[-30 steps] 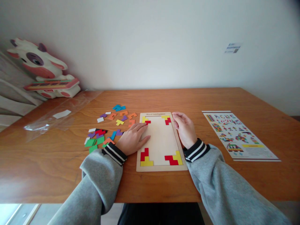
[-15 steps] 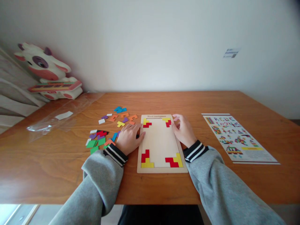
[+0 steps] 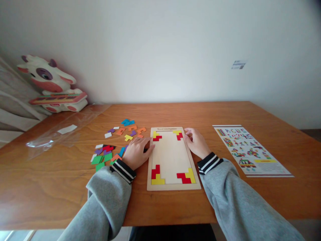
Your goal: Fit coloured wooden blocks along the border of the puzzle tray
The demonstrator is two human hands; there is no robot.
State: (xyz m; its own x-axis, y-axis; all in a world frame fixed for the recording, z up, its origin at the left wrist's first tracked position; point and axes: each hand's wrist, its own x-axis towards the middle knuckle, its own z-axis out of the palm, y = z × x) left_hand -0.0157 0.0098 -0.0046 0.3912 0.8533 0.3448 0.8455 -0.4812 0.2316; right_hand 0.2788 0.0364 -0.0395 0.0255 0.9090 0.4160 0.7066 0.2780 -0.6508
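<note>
Wooden board point(image 3: 172, 154): between both hands, coloured pieces point(image 3: 185, 178) in corners.
Left hand point(image 3: 136, 152): bent at near edge; cannot tell whether gripping.
Right hand point(image 3: 197, 143): thumb parted from fingers, at opposite edge.

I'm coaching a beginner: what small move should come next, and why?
Perhaps the left hand should take the loose yellow piece: it lies just beyond that hand, while the board's middle looks bare, with red and yellow pieces visible only at its corners.
</note>
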